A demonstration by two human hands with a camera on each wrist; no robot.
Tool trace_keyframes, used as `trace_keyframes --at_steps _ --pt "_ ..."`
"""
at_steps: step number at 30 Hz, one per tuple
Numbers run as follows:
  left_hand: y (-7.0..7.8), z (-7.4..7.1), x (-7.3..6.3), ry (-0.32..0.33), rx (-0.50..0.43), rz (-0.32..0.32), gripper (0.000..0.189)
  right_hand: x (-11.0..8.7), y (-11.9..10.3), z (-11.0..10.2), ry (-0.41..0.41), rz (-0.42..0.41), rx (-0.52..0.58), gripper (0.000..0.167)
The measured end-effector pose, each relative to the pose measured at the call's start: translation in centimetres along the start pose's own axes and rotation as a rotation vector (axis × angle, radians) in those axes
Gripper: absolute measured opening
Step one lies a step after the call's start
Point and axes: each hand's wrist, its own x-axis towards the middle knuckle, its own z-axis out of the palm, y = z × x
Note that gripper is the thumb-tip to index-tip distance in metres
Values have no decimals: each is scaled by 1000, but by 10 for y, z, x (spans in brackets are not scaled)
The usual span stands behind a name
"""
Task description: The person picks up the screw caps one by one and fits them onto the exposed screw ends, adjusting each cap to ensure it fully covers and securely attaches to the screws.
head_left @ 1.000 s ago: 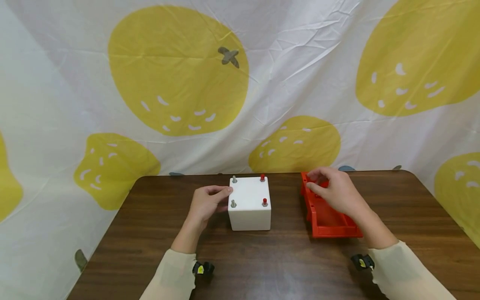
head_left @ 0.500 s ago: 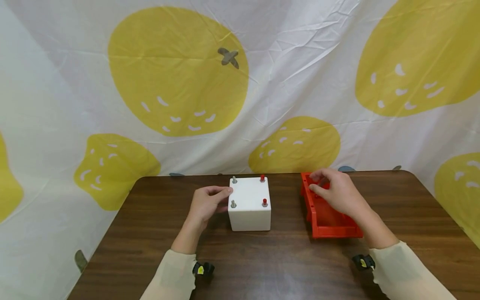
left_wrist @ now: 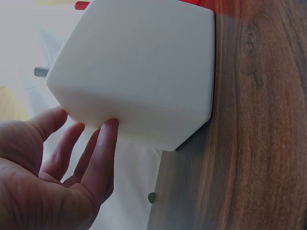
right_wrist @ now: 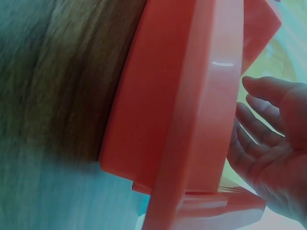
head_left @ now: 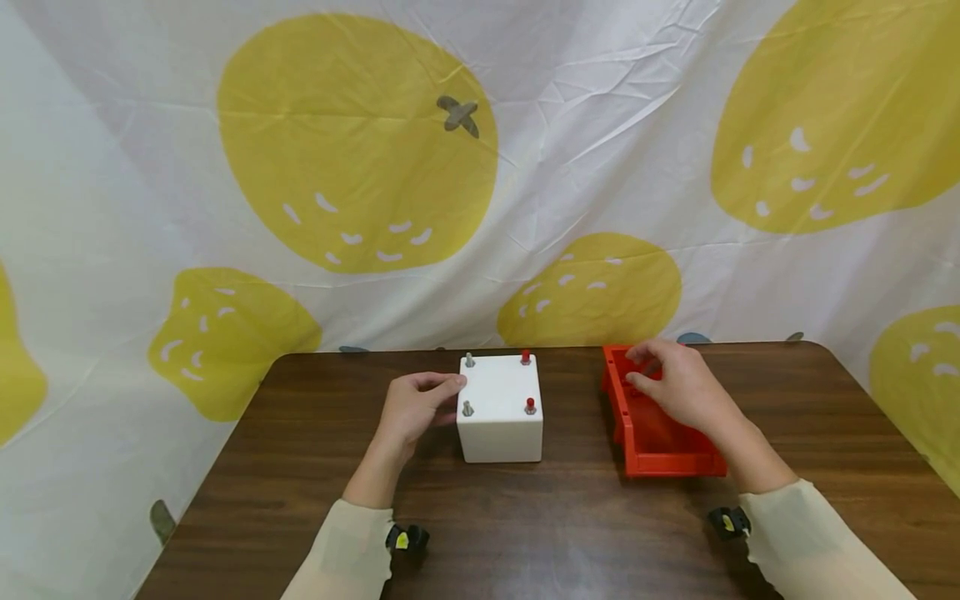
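Observation:
A white block [head_left: 498, 387] stands on the table with an upright threaded metal stud [head_left: 468, 408] at each left corner of its top. Small red caps [head_left: 530, 404] cover the studs at the two right corners. My left hand [head_left: 420, 404] rests its fingertips and thumb against the block's left side, fingers fairly straight in the left wrist view. To the right, my right hand [head_left: 678, 383] hovers over a red plastic bin [head_left: 675, 464], thumb and fingers apart with nothing seen between them. Part of the bin's inside is hidden by this hand.
The brown wooden table [head_left: 555, 533] ends at a hanging cloth [head_left: 375, 308] printed with yellow fruit. A strip of table separates the block from the bin. Both sleeved wrists carry black straps [head_left: 407, 539].
My right hand has drifted slightly to the right over the bin. The left hand, the block and the bin have kept their places.

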Motion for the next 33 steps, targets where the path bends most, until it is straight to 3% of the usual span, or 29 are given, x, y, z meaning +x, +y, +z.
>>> trace_keyframes --at_steps 13,20,33 --pt "1 0 0 8 1 1 26 10 10 3 -80 -56 -109 30" --pt "1 0 0 5 3 4 27 11 10 6 -145 -40 -185 31" --pt "3 1 0 7 2 5 23 18 10 12 -246 -22 -307 6"
